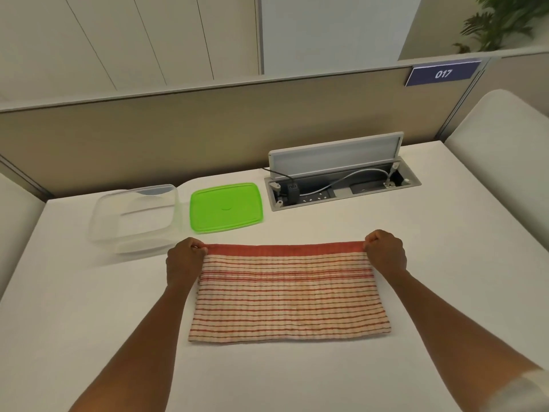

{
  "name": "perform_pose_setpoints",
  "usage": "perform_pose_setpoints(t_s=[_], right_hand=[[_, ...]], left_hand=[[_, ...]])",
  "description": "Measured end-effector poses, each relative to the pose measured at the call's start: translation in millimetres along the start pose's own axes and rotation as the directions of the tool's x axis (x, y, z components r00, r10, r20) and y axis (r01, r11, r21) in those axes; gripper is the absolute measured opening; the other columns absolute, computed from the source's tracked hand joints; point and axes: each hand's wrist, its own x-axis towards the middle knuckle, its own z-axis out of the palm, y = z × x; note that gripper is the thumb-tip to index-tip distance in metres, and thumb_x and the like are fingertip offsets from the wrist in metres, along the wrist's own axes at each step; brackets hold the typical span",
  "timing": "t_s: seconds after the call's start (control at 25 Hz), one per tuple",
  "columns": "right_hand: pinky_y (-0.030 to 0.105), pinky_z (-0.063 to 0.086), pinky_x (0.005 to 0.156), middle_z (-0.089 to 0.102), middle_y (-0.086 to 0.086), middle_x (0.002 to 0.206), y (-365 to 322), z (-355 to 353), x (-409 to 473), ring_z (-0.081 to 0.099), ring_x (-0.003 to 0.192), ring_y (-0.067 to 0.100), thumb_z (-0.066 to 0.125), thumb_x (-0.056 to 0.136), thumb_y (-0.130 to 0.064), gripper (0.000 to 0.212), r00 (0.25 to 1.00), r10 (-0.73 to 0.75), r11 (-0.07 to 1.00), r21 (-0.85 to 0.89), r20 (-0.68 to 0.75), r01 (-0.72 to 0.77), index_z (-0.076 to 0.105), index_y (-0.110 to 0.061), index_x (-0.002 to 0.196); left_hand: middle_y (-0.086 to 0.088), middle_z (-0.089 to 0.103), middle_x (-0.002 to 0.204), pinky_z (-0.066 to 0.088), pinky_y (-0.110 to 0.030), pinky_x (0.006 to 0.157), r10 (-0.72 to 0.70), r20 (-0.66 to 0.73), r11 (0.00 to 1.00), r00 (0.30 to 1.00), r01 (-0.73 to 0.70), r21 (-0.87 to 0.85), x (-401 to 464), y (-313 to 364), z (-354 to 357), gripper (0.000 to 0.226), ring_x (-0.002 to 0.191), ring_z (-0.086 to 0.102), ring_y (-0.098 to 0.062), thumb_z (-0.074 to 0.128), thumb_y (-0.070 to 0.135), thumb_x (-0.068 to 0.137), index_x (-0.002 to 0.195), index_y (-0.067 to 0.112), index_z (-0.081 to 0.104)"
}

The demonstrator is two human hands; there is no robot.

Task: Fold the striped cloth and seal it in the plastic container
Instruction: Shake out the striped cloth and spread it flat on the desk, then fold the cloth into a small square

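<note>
A red-and-cream striped cloth (289,295) lies flat on the white table (89,322) as a wide rectangle, folded over on itself. My left hand (184,261) pinches its far left corner and my right hand (386,252) pinches its far right corner. Behind the cloth to the left stands a clear plastic container (133,217), open and with nothing inside. The green lid (225,207) lies flat on the table just right of the container, apart from it.
An open cable box (341,185) with its flap raised, plugs and cables inside, sits at the back right of the table. A beige partition (178,138) runs along the far edge, with a sign reading 017 (442,73). White padded surfaces flank both sides.
</note>
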Motion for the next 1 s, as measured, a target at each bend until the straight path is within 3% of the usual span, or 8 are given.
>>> perform_pose_setpoints(t_s=[0.12,0.24,0.36,0.44,0.56,0.72,0.84,1.0], right_hand=[[0.041,0.05,0.084,0.064,0.008,0.116,-3,8,-7,0.058,0.104,0.028,0.064,0.087,-0.019,0.033,0.995,-0.057,0.99,-0.133,-0.08,0.046,0.056,-0.014,0.118],[0.035,0.047,0.089,0.06,0.006,0.121,-33,30,-48,0.055,0.11,0.025,0.064,0.087,-0.015,0.035,0.969,-0.23,0.963,-0.165,-0.088,0.213,0.055,-0.017,0.12],[0.034,0.041,0.105,0.059,-0.002,0.131,-78,71,-127,0.051,0.121,0.017,0.062,0.09,-0.025,0.036,0.891,-0.424,0.904,0.028,0.164,0.426,0.058,-0.022,0.125],[0.038,0.045,0.101,0.061,-0.005,0.126,-107,101,-180,0.053,0.115,0.015,0.063,0.087,-0.031,0.035,0.769,-0.535,0.841,0.135,0.351,0.524,0.06,-0.024,0.121],[0.044,0.048,0.094,0.06,0.003,0.123,-142,136,-239,0.054,0.109,0.024,0.069,0.081,-0.038,0.049,0.621,-0.628,0.733,0.09,0.469,0.674,0.054,-0.019,0.124],[0.05,0.045,0.096,0.056,0.01,0.128,-143,170,-263,0.054,0.11,0.032,0.078,0.075,-0.033,0.061,0.563,-0.683,0.614,-0.052,0.465,0.787,0.05,-0.013,0.126],[0.048,0.052,0.087,0.063,0.009,0.119,-137,185,-265,0.062,0.102,0.03,0.076,0.078,-0.025,0.044,0.544,-0.744,0.531,-0.152,0.387,0.834,0.059,-0.013,0.117],[0.043,0.056,0.079,0.068,0.01,0.111,-140,189,-266,0.067,0.09,0.028,0.066,0.088,-0.016,0.027,0.549,-0.78,0.517,-0.184,0.302,0.836,0.063,-0.012,0.114]], left_hand=[[-0.01,0.071,0.108,0.046,-0.037,0.091,-0.048,0.002,0.998,0.999,0.048,0.034,1,0,6,0.031,0.105,0.064,-0.03,0.071,0.031,0.083,0.106,0.011,0.069],[-0.012,0.07,0.104,0.049,-0.039,0.086,-0.111,0.034,0.979,0.993,0.103,0.177,3,11,8,0.04,0.1,0.064,-0.034,0.072,0.046,0.078,0.097,0.011,0.07],[-0.015,0.069,0.103,0.051,-0.04,0.083,-0.169,0.08,0.952,0.982,0.142,0.273,3,21,8,0.048,0.098,0.066,-0.036,0.077,0.048,0.072,0.096,0.007,0.068],[-0.016,0.068,0.11,0.05,-0.042,0.088,-0.21,0.086,0.935,0.974,0.175,0.308,3,23,8,0.049,0.104,0.065,-0.036,0.08,0.041,0.071,0.102,0.006,0.065],[-0.017,0.064,0.118,0.047,-0.045,0.094,-0.259,0.099,0.927,0.961,0.218,0.304,5,21,8,0.049,0.111,0.061,-0.037,0.08,0.033,0.073,0.11,0.005,0.063],[-0.017,0.066,0.117,0.049,-0.043,0.091,-0.244,0.131,0.939,0.961,0.2,0.281,7,18,9,0.043,0.109,0.063,-0.038,0.077,0.029,0.076,0.108,0.005,0.064],[-0.018,0.066,0.117,0.05,-0.042,0.089,-0.209,0.145,0.946,0.967,0.163,0.279,8,17,11,0.037,0.109,0.063,-0.039,0.07,0.027,0.082,0.109,0.004,0.064],[-0.02,0.066,0.115,0.05,-0.043,0.087,-0.138,0.225,0.956,0.964,0.071,0.284,13,9,9,0.032,0.107,0.063,-0.041,0.058,0.024,0.085,0.11,0.004,0.064]])
